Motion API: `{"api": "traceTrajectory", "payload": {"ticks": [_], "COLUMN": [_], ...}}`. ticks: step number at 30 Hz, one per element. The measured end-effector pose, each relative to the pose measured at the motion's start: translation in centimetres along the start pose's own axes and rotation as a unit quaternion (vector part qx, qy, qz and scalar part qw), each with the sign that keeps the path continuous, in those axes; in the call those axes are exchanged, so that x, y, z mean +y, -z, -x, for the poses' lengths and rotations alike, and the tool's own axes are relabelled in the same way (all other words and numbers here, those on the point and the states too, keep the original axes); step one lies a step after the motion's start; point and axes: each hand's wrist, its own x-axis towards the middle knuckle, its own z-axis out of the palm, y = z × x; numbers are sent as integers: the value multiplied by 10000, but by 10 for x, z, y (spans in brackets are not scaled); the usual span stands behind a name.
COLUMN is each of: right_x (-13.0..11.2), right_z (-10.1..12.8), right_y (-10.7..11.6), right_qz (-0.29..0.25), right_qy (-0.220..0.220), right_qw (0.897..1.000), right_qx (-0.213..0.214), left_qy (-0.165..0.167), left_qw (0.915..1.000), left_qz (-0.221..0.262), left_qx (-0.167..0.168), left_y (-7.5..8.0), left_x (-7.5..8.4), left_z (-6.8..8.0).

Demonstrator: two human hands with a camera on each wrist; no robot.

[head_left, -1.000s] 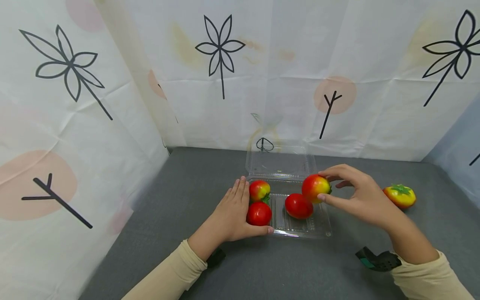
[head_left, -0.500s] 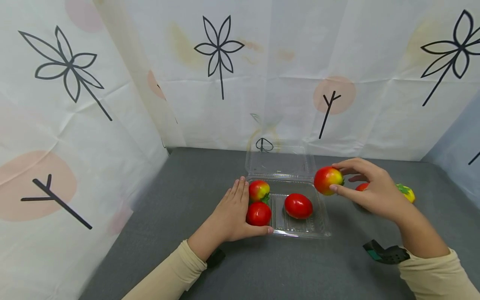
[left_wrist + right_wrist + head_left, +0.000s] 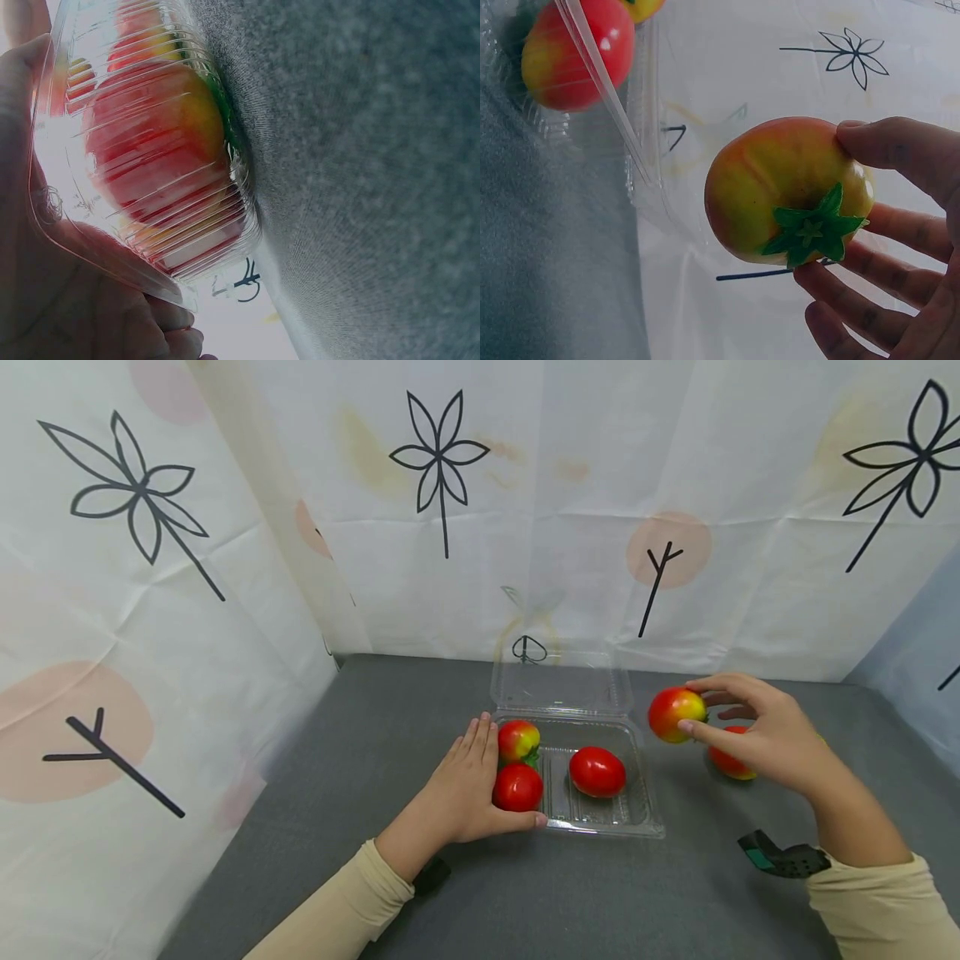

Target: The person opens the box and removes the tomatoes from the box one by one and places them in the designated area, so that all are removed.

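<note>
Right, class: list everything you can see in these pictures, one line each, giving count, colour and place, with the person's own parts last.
Clamshell box: one, clear plastic, lid open, on the table centre.
Tomatoes in the box: three, red, two with yellow patches, two at the left end, one in the middle.
Held tomato: one, red and yellow, in the air right of the box.
Loose tomato: one, red, on the table behind the right hand.
Table: one, grey.
Backdrop: white, printed with leaves.
Left hand: against the box's left side.
Right hand: pinches the held tomato.
</note>
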Motion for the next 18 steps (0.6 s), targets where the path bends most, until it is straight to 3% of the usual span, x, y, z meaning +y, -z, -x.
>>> {"api": "traceTrajectory", "payload": {"ticks": [18], "right_x": [23], "right_z": [-2], "right_y": [6], "right_qz": [191], "right_qy": [-534], "right_qw": [9978], "right_qx": [-341], "left_qy": [31], "left_qw": [10000], "left_qz": [-8], "left_qx": [-37], "left_y": [-1], "left_x": [0], "left_z": [-1]}}
